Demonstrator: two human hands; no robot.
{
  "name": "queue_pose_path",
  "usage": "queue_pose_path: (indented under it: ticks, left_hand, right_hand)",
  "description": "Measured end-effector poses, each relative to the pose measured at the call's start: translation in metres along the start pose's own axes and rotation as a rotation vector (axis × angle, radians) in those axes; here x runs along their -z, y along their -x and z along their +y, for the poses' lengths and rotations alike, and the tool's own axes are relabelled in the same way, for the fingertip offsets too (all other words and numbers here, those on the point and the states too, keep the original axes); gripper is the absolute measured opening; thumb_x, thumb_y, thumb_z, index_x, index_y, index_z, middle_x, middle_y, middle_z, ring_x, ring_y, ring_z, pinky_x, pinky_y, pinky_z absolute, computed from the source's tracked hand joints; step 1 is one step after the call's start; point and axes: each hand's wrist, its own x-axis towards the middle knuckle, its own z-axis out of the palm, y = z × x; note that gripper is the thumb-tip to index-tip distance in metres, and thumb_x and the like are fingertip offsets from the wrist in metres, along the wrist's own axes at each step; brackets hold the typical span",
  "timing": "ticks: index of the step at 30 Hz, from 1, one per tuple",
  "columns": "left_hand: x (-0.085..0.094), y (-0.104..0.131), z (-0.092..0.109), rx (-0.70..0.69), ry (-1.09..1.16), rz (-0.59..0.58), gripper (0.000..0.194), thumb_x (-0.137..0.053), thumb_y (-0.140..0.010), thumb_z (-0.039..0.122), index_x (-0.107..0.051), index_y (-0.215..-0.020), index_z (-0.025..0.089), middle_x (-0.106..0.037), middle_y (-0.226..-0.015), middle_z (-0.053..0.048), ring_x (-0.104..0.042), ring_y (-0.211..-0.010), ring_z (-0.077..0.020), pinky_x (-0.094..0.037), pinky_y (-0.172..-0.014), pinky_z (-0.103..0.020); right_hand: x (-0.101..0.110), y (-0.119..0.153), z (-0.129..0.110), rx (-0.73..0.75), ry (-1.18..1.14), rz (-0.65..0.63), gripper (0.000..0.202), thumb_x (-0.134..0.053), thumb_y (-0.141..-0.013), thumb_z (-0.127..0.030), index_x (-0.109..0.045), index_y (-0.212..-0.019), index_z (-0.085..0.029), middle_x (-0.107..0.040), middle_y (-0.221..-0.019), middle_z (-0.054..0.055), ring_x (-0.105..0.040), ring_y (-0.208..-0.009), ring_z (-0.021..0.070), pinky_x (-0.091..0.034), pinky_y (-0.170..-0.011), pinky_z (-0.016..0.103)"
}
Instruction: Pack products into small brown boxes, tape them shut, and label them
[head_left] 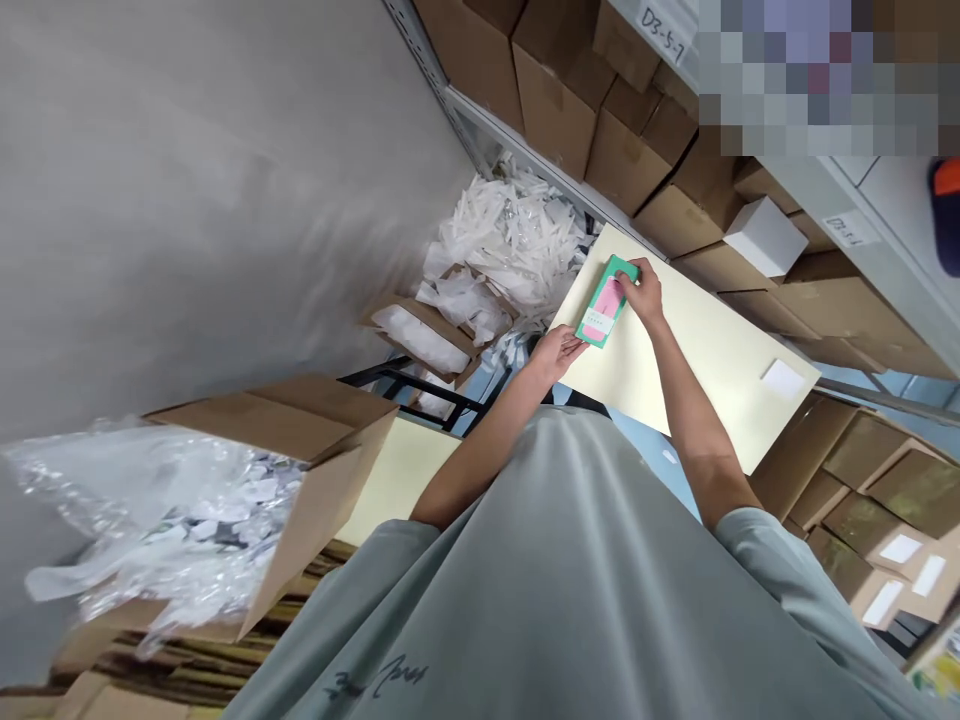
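Observation:
A slim green box [613,272] with a pink front and a white label is held above the pale yellow tabletop [697,350]. My right hand [643,290] grips its far upper corner, thumb on the front and fingers along the edge. At the near lower end, my left hand [559,352] supports the box, its fingers reaching under the corner. Whether anything is inside the box cannot be seen. On the right part of the table lies a small white paper slip [782,377].
Shelves with brown cartons [637,140] stand behind the table. A heap of white packing scraps [517,230] lies left of it. An open carton of clear plastic wrap [217,520] is at lower left, a grey wall [187,200] beyond. Stacked cartons [877,500] stand at right.

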Motion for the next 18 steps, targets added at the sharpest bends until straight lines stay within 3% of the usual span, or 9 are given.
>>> queue_pose_path:
  ticks: [5, 8, 12, 18]
  left_hand:
    - [-0.015, -0.023, 0.023, 0.017, 0.001, -0.037, 0.014, -0.079, -0.091, 0.020, -0.066, -0.094, 0.022, -0.078, -0.097, -0.010, -0.079, -0.113, -0.0243, -0.063, -0.120, -0.045]
    - [-0.011, -0.023, 0.027, 0.046, -0.029, -0.028, 0.011, -0.076, -0.094, 0.020, -0.065, -0.090, 0.021, -0.077, -0.102, -0.011, -0.078, -0.110, -0.0227, -0.063, -0.118, -0.042]
    - [0.002, -0.009, 0.023, 0.026, -0.100, -0.048, 0.007, -0.073, -0.095, 0.022, -0.068, -0.091, 0.018, -0.078, -0.123, -0.016, -0.078, -0.114, -0.0243, -0.061, -0.118, -0.043]
    - [0.020, 0.036, 0.009, -0.040, -0.041, -0.093, 0.011, -0.074, -0.092, 0.027, -0.076, -0.099, 0.019, -0.082, -0.132, -0.016, -0.076, -0.129, -0.0283, -0.057, -0.122, -0.043]
  right_hand:
    - [0.001, -0.017, 0.019, -0.006, 0.028, 0.022, 0.062, -0.068, -0.090, -0.072, -0.066, -0.129, -0.023, -0.080, -0.122, 0.012, -0.075, -0.108, 0.0282, -0.064, -0.112, 0.051]
    - [0.000, -0.011, 0.025, 0.108, 0.051, 0.029, 0.075, -0.063, -0.097, -0.077, -0.062, -0.148, -0.022, -0.074, -0.144, 0.018, -0.072, -0.131, 0.0302, -0.060, -0.120, 0.056]
    - [0.000, 0.007, 0.020, 0.191, 0.113, 0.126, 0.076, -0.060, -0.104, -0.074, -0.056, -0.163, -0.025, -0.058, -0.169, 0.020, -0.053, -0.162, 0.0349, -0.046, -0.133, 0.067]
    - [-0.001, 0.060, -0.022, 0.331, 0.047, 0.037, 0.065, -0.064, -0.106, -0.062, -0.059, -0.161, -0.027, -0.061, -0.167, 0.017, -0.054, -0.161, 0.0363, -0.045, -0.134, 0.065]
